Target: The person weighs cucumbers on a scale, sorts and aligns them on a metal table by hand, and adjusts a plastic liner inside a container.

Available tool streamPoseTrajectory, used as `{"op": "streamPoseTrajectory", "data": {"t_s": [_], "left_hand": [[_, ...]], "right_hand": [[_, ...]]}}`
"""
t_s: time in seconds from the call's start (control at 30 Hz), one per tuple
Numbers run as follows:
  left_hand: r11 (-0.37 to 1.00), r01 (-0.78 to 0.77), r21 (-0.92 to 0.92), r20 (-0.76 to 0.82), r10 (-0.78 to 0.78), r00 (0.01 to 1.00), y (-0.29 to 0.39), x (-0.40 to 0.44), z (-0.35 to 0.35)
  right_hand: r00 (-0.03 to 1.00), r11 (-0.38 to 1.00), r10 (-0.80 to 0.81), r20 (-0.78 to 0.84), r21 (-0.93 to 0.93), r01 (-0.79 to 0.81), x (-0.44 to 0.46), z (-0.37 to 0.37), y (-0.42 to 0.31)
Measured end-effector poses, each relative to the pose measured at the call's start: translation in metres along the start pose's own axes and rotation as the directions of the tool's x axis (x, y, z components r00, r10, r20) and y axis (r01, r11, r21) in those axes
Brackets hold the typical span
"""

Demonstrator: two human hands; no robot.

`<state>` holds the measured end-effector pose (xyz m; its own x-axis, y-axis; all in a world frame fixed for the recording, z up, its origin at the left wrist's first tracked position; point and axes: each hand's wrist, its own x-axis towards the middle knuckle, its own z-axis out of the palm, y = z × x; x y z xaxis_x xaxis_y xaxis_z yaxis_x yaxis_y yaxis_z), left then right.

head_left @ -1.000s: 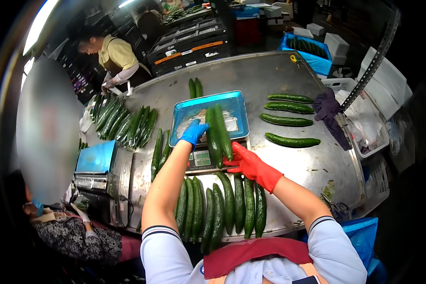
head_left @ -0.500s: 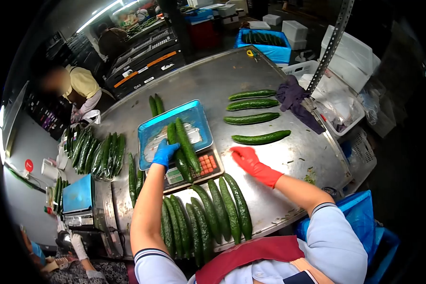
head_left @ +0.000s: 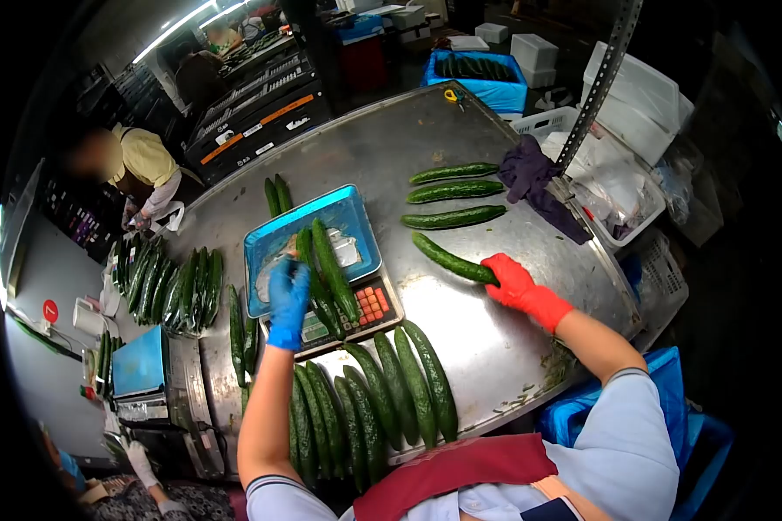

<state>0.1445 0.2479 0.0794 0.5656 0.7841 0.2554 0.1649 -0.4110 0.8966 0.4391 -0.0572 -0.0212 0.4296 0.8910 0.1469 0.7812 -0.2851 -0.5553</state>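
Observation:
My right hand (head_left: 523, 292), in a red glove, grips the near end of a cucumber (head_left: 447, 258) on the right of the metal table. Beyond it lie three more cucumbers (head_left: 453, 216). My left hand (head_left: 288, 295), in a blue glove, is over the left edge of the scale, beside two cucumbers (head_left: 334, 269) that rest across the blue tray (head_left: 369, 230) and the scale's keypad (head_left: 374, 304). Its fingers are partly blurred and I cannot tell what is between them. A row of several cucumbers (head_left: 382, 391) lies along the near edge.
Bagged cucumbers (head_left: 195, 291) lie at the left, near a second scale with a blue plate (head_left: 139, 363). A purple cloth (head_left: 530, 178) hangs over the right edge by a metal post (head_left: 599, 87). Two co-workers, one in yellow (head_left: 148, 158), stand at the left.
My right hand has moved from bare table onto the nearest right-hand cucumber, now tilted. My left hand has let go of the two cucumbers on the scale and drawn left. The view has swung rightward.

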Motion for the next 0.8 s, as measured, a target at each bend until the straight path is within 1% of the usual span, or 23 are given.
{"op": "streamPoseTrajectory", "data": {"t_s": [0.03, 0.1, 0.17, 0.23, 0.33, 0.4, 0.5, 0.57, 0.6, 0.63, 0.67, 0.7, 0.73, 0.77, 0.8], "left_hand": [[0.984, -0.028, -0.173, 0.036, 0.035, 0.999, 0.02, -0.017, 0.012], [0.991, 0.022, -0.129, 0.275, 0.014, 0.961, 0.027, -0.043, 0.032], [0.92, 0.304, -0.246, 0.436, -0.175, 0.883, 0.065, -0.071, 0.061], [0.811, 0.459, -0.362, 0.491, -0.253, 0.834, 0.071, -0.087, 0.09], [0.723, 0.498, -0.479, 0.539, -0.205, 0.817, 0.073, -0.094, 0.112], [0.686, 0.495, -0.532, 0.515, -0.202, 0.833, 0.066, -0.1, 0.126], [0.655, 0.492, -0.573, 0.511, -0.183, 0.84, 0.072, -0.109, 0.139], [0.65, 0.489, -0.582, 0.543, -0.137, 0.828, 0.077, -0.117, 0.146], [0.664, 0.494, -0.561, 0.559, -0.136, 0.818, 0.081, -0.122, 0.148], [0.691, 0.499, -0.523, 0.593, -0.125, 0.796, 0.087, -0.126, 0.15], [0.743, 0.474, -0.473, 0.644, -0.075, 0.761, 0.08, -0.128, 0.157], [0.789, 0.492, -0.368, 0.688, -0.125, 0.715, 0.078, -0.133, 0.161], [0.777, 0.551, -0.306, 0.754, -0.156, 0.638, 0.074, -0.132, 0.164], [0.766, 0.567, -0.303, 0.77, -0.154, 0.619, 0.06, -0.133, 0.168], [0.782, 0.559, -0.277, 0.766, -0.171, 0.62, 0.068, -0.136, 0.167]], "right_hand": [[0.991, 0.995, -0.091, -0.098, 0.027, 0.094, -0.006, 0.003, -0.013], [0.977, 0.987, -0.111, -0.18, 0.097, 0.13, -0.017, -0.011, -0.061], [0.963, 0.984, -0.116, -0.243, 0.106, 0.146, -0.027, -0.016, -0.094], [0.949, 0.984, -0.138, -0.284, 0.073, 0.165, -0.038, -0.017, -0.114], [0.954, 0.989, -0.146, -0.263, -0.058, 0.136, -0.051, -0.027, -0.132], [0.953, 0.98, -0.159, -0.258, -0.161, 0.12, -0.059, -0.033, -0.133], [0.957, 0.974, -0.144, -0.251, -0.206, 0.092, -0.078, -0.045, -0.138], [0.996, 1.0, -0.005, -0.091, -0.03, 0.002, -0.094, -0.05, -0.135], [0.997, 0.996, 0.075, -0.016, 0.051, -0.074, -0.106, -0.052, -0.131], [0.993, 0.986, 0.099, 0.07, 0.129, -0.107, -0.122, -0.038, -0.113], [0.99, 0.912, 0.035, 0.136, 0.401, -0.087, -0.133, -0.038, -0.107], [0.979, 0.839, 0.101, 0.178, 0.513, -0.181, -0.153, -0.034, -0.103], [0.891, 0.715, 0.283, 0.356, 0.541, -0.443, -0.166, -0.063, -0.122], [0.85, 0.592, 0.271, 0.451, 0.619, -0.517, -0.173, -0.072, -0.12], [0.896, 0.634, 0.319, 0.307, 0.633, -0.443, -0.188, -0.066, -0.118]]}}
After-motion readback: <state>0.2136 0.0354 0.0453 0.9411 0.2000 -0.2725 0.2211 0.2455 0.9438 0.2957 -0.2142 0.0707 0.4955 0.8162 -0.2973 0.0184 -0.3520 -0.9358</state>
